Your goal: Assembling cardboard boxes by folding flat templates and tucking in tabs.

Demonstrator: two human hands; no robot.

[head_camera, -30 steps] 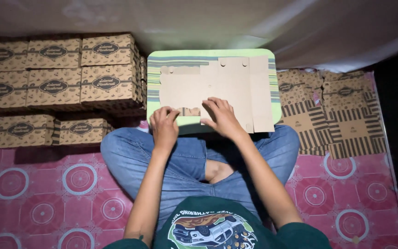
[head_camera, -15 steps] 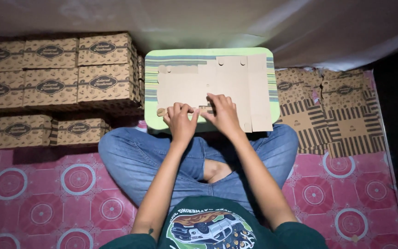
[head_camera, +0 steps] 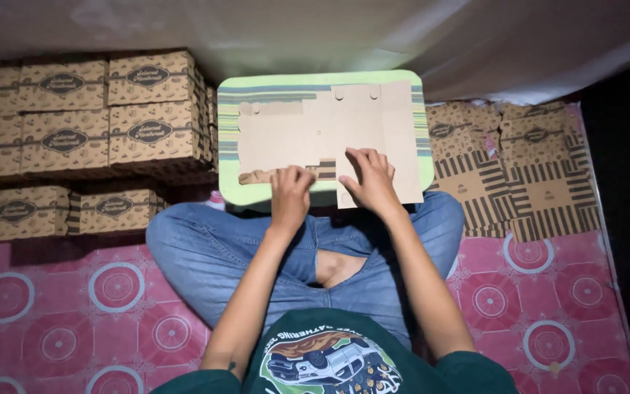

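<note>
Left hand (head_camera: 291, 191): fingers curled down over the near edge of the flat, unfolded brown cardboard box blank (head_camera: 329, 135), pinching a narrow bottom flap near the blank's left-centre; grip closed on the flap. Right hand (head_camera: 370, 179): fingers spread fairly wide, pressed flat on the blank just right of the left hand, not gripping, only holding it down; thumb points in toward the other hand. The hands sit just beside each other with a small striped notch of tray visible between them. The blank lies plain side up on a light green rectangular lap tray with striped edges (head_camera: 230, 191), covering most of it; its right panel overhangs the tray's near edge. The tray rests above the person's crossed legs in blue jeans (head_camera: 205, 252), one knee torn. Left of the tray: stack of assembled brown printed cardboard boxes (head_camera: 85, 113), several rows, touching each other. Right of the tray: pile of flat brown and dark striped box blanks (head_camera: 512, 171) on the floor. Underneath everything: pink mat with round patterns (head_camera: 52, 306). White cloth (head_camera: 293, 33) hangs behind the tray.
</note>
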